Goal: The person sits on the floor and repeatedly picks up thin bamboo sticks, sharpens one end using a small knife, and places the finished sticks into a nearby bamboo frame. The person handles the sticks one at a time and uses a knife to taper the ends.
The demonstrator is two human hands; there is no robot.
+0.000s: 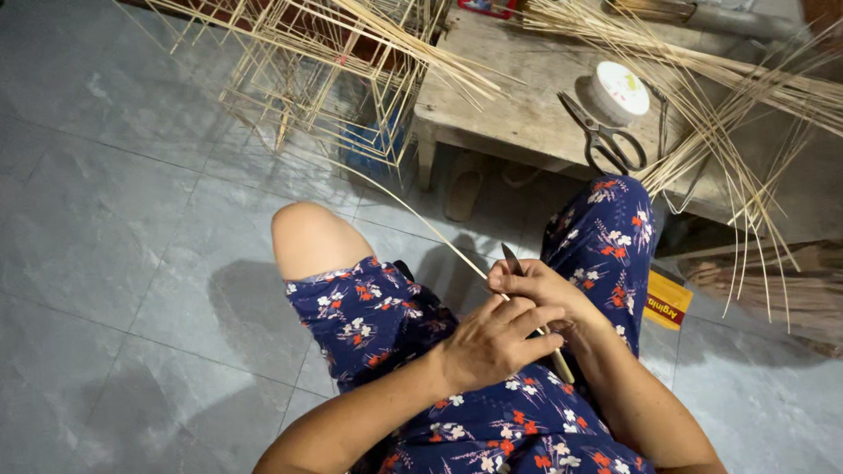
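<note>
Strip (421,224) betw. both hands, w/ knife (512,260).

Even, moderately dim indoor light, soft shadows on the grey tiled floor (132,219) near the knees and under the bench (518,105), no glare, wide-angle bowing at the edges, far right corner darker, focus sharp throughout

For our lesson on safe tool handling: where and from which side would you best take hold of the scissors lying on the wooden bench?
Take the scissors by the black loop handles, coming from the near side of the wooden bench. The handles point toward the bench's near edge and the blades point away toward the white tape roll, so fingers probably meet the loops first.
</note>
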